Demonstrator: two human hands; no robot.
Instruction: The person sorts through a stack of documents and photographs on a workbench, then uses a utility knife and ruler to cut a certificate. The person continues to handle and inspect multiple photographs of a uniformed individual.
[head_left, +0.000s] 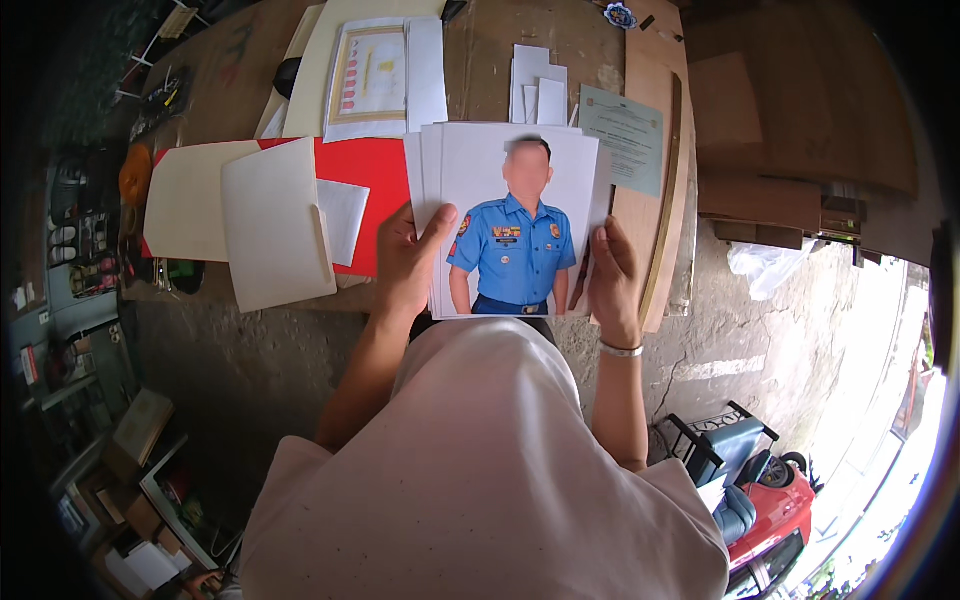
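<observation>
Between my hands is a small stack of large printed photos, the top one showing a person in a blue uniform shirt against a pale background. The sheets are slightly fanned, with white edges of others showing at the left. My left hand is closed on the left edge, thumb on the front. At the right edge, my right hand pinches the stack, its wrist wearing a bracelet. A red sheet lies on the table beside my left hand, under cream folders and a white sheet.
Beyond the photos lie a framed certificate, white paper strips and a pale green printed sheet. A wooden board runs along the table's right side. Cardboard pieces and a plastic bag are farther right; crowded shelves stand left.
</observation>
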